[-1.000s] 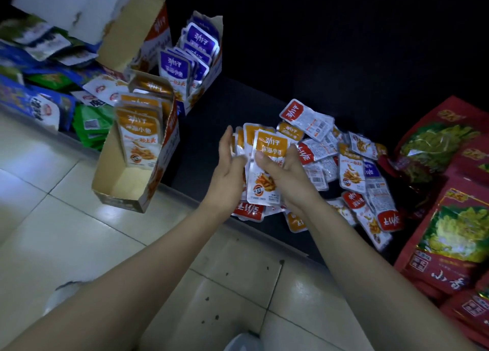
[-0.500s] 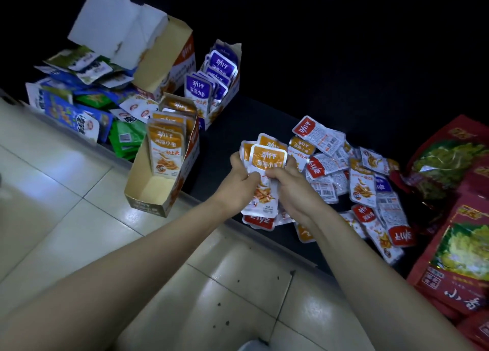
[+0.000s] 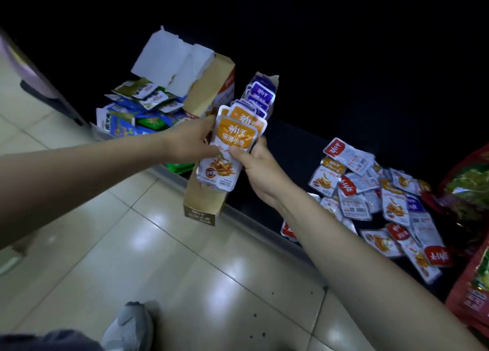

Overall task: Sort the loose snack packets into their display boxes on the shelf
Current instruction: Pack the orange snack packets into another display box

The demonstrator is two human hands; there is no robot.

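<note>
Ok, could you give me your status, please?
Left hand, right hand: both grip stack of orange-topped snack packets. Stack at brown cardboard display box. Loose mixed packets on dark shelf. Nothing seen blocking.

Our left hand [image 3: 190,139] and right hand [image 3: 260,165] grip the orange stack [image 3: 234,139] just above the open box [image 3: 203,202], whose near end shows bare cardboard. Behind it the purple box [image 3: 260,96] and the tall torn box [image 3: 211,86] stand close, walling off the back and left. To the right we see a strip of dark shelf [image 3: 291,152] between the open box and the loose pile [image 3: 370,192]. Red bags [image 3: 471,186] close off the far right. The floor [image 3: 132,231] lies open in front.
</note>
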